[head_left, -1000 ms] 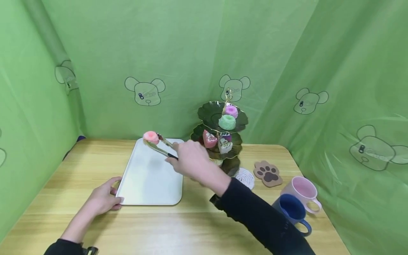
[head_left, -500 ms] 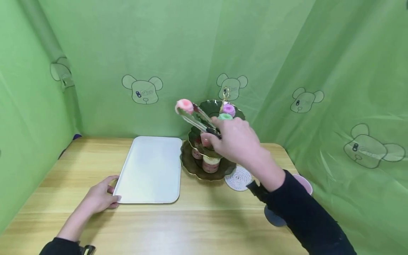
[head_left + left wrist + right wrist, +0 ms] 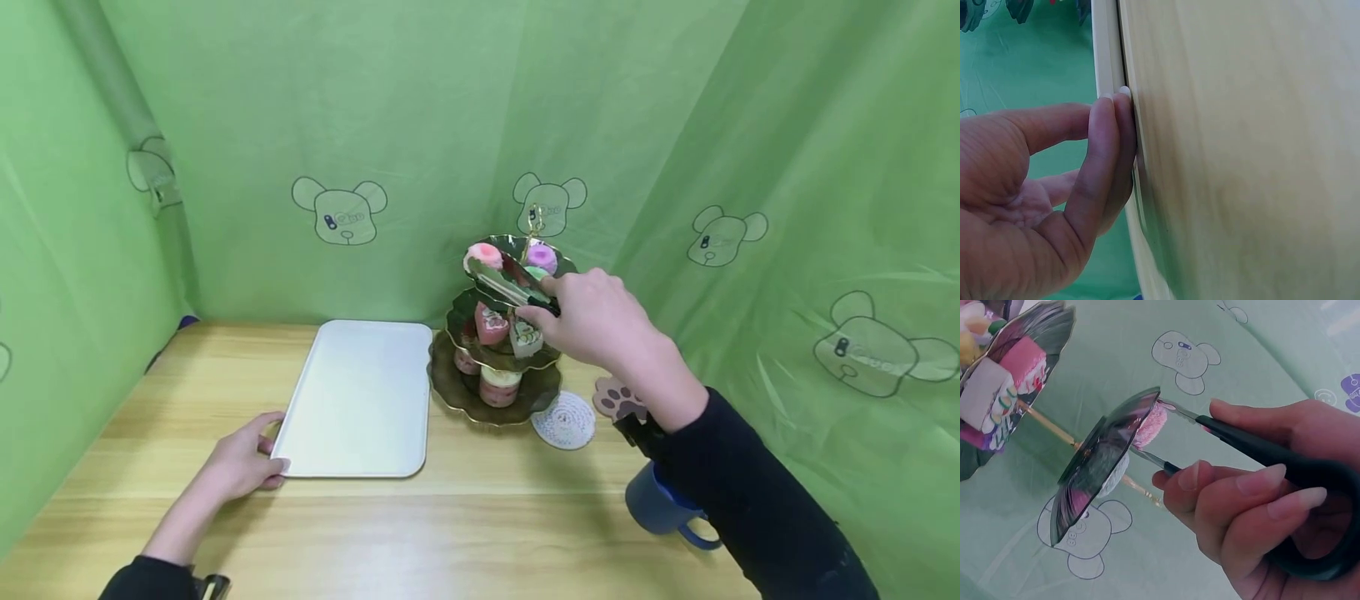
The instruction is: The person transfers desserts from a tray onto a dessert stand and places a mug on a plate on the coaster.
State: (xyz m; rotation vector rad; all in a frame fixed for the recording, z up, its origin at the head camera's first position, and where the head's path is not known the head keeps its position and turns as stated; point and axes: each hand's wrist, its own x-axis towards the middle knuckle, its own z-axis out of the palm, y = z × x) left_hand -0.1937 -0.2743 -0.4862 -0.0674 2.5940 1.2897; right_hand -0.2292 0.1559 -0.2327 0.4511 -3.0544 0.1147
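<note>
My right hand (image 3: 600, 321) grips the black handles of a pair of tongs (image 3: 1257, 445). A small pink ring-shaped cake (image 3: 484, 253) sits between the tong tips, at the left side of the top plate of a dark, gold-rimmed tiered stand (image 3: 567, 263). In the right wrist view, the pink cake (image 3: 1150, 425) is right at that plate's surface. Beside it are a purple cake (image 3: 542, 258) and a green one, mostly hidden behind the tongs. At the near left corner of a white tray (image 3: 352, 400), my left hand (image 3: 238, 462) holds the rim between thumb and fingers.
Cake slices (image 3: 491, 323) lie on the stand's middle plate, and dessert cups (image 3: 499, 387) stand on the bottom one. To the right are a white woven coaster (image 3: 564, 420), a paw-shaped coaster (image 3: 617, 398) and a blue mug (image 3: 660, 504), partly behind my sleeve. Green curtains surround the table.
My right hand has carried the pink cake in the tongs from above the tray rightward, up and over to the stand's top plate. My left hand stays at the tray corner.
</note>
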